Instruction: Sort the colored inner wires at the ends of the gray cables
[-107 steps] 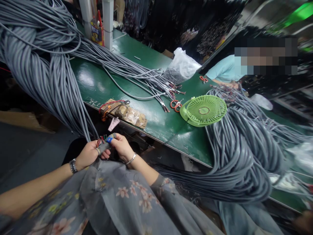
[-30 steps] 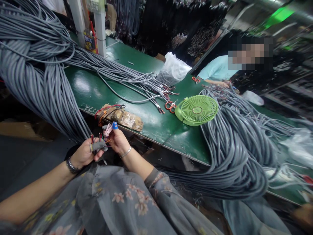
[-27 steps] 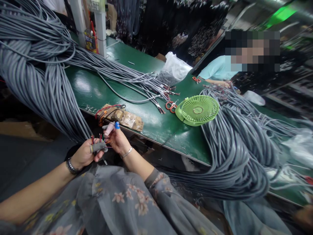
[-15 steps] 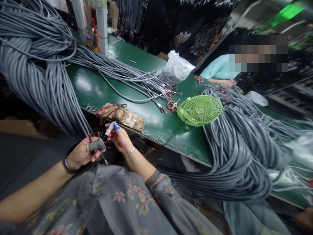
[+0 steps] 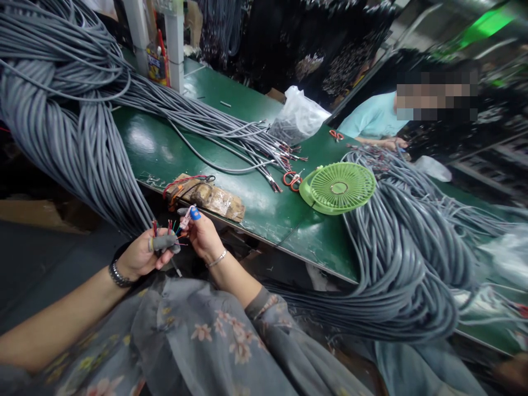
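One-handed, grasps splayed coloured wires (image 5: 170,226) in curled fingers of left hand (image 5: 145,250), in front of green table (image 5: 264,212); bends fingers of right hand (image 5: 202,232) beside wire tips and pale pink scrap (image 5: 187,219), cannot tell whether gripping either. On table, near grey cables (image 5: 185,108): orange-handled scissors (image 5: 294,181), green fan (image 5: 339,188).

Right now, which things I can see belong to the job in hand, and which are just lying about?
In the job:
coloured wires, in the left hand
small pink piece, in the right hand
grey cables, probably

Lying about, seemingly:
green fan
red-handled scissors beside it
plastic bag
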Motion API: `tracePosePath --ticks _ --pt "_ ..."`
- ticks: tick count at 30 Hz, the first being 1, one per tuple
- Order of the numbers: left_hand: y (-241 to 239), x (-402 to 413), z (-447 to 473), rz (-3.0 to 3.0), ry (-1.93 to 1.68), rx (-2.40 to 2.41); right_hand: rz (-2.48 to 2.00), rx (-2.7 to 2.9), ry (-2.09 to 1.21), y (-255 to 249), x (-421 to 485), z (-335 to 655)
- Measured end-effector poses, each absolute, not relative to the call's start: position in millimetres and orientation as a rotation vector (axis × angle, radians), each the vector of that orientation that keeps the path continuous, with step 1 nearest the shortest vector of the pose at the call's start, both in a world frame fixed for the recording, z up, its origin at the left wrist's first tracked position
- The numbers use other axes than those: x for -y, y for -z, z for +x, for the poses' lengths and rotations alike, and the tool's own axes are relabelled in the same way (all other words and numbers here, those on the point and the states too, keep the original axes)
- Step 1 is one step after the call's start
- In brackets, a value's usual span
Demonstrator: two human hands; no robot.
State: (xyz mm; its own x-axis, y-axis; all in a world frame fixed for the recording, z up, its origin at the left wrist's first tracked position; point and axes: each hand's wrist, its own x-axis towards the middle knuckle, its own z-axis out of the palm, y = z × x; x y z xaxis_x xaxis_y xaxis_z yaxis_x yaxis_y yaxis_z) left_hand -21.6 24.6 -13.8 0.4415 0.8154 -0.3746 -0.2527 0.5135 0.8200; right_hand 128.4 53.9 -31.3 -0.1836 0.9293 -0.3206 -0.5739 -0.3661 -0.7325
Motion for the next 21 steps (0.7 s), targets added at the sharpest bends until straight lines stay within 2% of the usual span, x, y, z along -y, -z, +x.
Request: tracePosePath --ticks 8,21 --pt "14.1 -26.3 -19.6 0.772 -0.752 -0.873 -1.054 0.502 -1.735 27.7 -54.5 131.7" --pt "18.9 -26.8 -14.8 0.812 -0.724 -0.905 -0.955 0.487 -1.719 23.3 -53.5 130.7"
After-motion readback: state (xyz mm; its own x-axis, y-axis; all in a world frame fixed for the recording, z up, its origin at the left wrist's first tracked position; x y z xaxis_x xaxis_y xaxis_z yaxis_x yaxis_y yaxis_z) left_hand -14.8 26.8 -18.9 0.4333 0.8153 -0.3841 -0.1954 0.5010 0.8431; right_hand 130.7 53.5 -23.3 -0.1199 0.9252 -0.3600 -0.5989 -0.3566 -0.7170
